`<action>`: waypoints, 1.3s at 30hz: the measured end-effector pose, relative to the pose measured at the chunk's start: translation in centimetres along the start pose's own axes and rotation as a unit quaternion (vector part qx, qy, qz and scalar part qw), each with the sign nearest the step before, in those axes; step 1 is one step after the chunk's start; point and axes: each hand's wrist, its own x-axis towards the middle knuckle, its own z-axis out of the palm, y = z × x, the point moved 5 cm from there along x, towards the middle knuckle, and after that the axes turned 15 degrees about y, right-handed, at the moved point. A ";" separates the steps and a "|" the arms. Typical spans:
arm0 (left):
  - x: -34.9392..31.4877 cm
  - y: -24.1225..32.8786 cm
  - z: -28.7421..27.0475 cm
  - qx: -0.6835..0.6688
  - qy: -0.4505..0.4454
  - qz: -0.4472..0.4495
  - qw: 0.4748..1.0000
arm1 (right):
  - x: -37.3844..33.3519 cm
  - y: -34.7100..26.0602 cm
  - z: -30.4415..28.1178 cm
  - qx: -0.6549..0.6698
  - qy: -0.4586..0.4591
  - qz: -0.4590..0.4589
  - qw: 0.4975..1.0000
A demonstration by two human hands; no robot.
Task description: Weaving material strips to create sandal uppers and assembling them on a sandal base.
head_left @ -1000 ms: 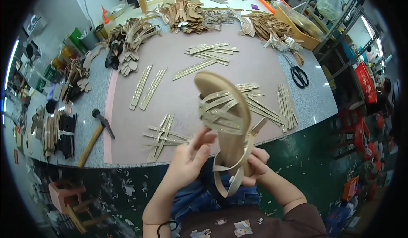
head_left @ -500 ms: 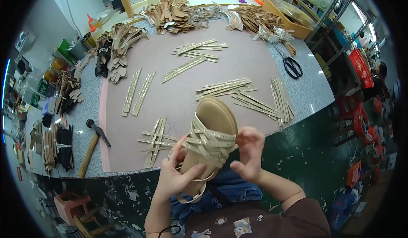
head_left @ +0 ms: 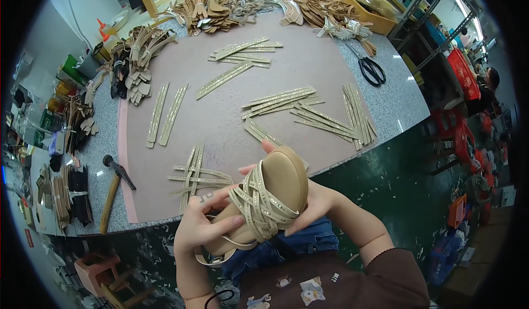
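Observation:
A beige sandal (head_left: pixel 285 176) with woven, gold-studded straps is held above the near table edge, its toe tilted up and to the right. My left hand (head_left: pixel 206 218) grips it around the middle and heel side, thumb on the insole by the straps. Against the toe side, my right hand (head_left: pixel 314 201) is closed on the sandal's edge, its thumb near the strap ends. Just left lies a crossed lattice of studded strips (head_left: pixel 194 178) on the mat. Beyond the toe, another studded strip bundle (head_left: pixel 263 132) is partly hidden by the sandal and fingers.
Studded strips (head_left: pixel 281 102) lie in several groups on the mat (head_left: pixel 220 127). A hammer (head_left: pixel 113 190) rests at the left edge, black-handled scissors (head_left: pixel 370 69) at the right. Bundled leather pieces (head_left: pixel 204 11) line the back beside a yellow bin (head_left: pixel 363 11). A person (head_left: pixel 487 83) is far right.
The sandal has tilted, its toe swinging right and its heel left. My right hand has gone from loose beside it to gripping its toe side. The view has shifted slightly.

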 end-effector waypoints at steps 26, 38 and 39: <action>-5.1 -7.3 -11.1 -0.010 0.266 -0.136 0.954 | 2.1 4.6 1.3 0.103 0.310 -0.131 0.936; -9.0 -13.7 -5.6 -0.434 0.215 -0.213 0.848 | 6.3 11.0 6.9 0.018 0.246 -0.115 0.962; -8.6 -14.3 -5.8 -0.402 0.220 -0.206 0.865 | 6.2 11.2 6.9 -0.021 0.243 -0.115 0.963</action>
